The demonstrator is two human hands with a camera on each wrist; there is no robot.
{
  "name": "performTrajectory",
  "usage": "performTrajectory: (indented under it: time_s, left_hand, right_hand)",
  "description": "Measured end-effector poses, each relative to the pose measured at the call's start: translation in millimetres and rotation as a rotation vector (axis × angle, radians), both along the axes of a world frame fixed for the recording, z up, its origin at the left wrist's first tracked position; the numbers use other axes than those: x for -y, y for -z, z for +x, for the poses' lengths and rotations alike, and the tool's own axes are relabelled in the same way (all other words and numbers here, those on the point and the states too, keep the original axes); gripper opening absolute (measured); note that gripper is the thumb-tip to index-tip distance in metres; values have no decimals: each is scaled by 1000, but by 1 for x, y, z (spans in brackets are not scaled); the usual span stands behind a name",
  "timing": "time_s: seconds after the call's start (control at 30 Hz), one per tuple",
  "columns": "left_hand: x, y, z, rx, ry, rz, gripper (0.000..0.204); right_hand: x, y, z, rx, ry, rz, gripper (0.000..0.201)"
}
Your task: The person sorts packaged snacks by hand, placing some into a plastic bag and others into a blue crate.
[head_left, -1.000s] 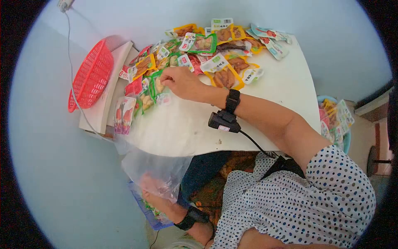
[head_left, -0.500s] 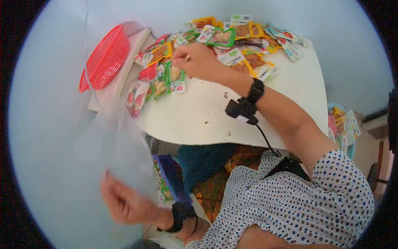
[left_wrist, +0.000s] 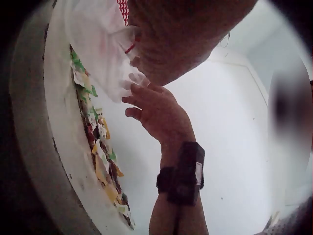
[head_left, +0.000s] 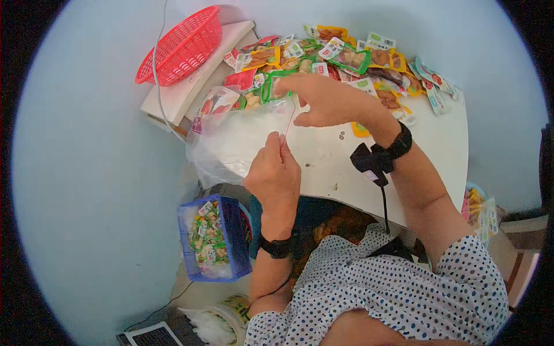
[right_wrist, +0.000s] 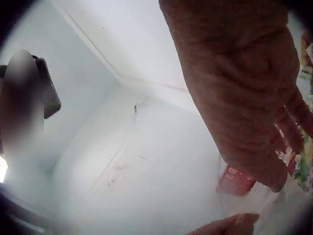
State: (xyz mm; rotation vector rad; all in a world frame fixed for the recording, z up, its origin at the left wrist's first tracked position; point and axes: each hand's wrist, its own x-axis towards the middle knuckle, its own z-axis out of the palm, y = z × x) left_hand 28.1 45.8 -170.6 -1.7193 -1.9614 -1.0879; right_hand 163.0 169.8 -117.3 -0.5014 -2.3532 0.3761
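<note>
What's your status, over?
Left hand pinches clear plastic bag by red edge. Right hand open, close by. Colourful sealed plastic packets crowd white tabletop beyond.

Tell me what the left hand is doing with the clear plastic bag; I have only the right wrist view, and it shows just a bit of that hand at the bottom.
Observer: In the head view, the left hand pinches the red-lined edge of the clear plastic bag.
Operator: Report what stands below the table edge on the left; I see none of that.
Observer: A blue, box-shaped plastic crate stands there below the white table, with many small green-and-white packets in it.
Operator: Now find me any basket.
Observer: A red, open-mesh plastic basket sits tilted beyond the bag, at the left end of the table.
</note>
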Motion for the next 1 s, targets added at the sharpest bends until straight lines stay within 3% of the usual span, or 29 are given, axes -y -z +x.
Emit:
performTrajectory:
  time_s: [0.1, 0.2, 0.4, 0.6, 0.7, 0.8, 0.9, 1.0]
  left_hand:
    - [-2, 2, 7, 22, 57, 27, 12]
    - [-2, 9, 9, 12, 74, 94, 17]
    - [5, 16, 22, 70, 132, 60, 28]
    - [-11, 44, 26, -14, 180, 198, 22]
    - [-24, 47, 25, 19, 186, 156, 16]
    - [-31, 51, 25, 54, 174, 175, 13]
    - [-28, 49, 27, 61, 170, 170, 11]
    - [-28, 49, 26, 25, 199, 128, 10]
  right_hand:
    - [-13, 21, -7, -35, 71, 98, 33]
    - [-16, 15, -5, 298, 241, -3, 19]
    - [-33, 29, 2, 550, 325, -60, 10]
    - [-32, 24, 13, 423, 270, -13, 12]
    - [-47, 20, 27, 431, 226, 46, 18]
    - [-52, -3, 50, 357, 406, 2, 19]
    - [-38, -27, 71, 45, 498, -100, 19]
    - [-44, -26, 87, 48, 536, -32, 23]
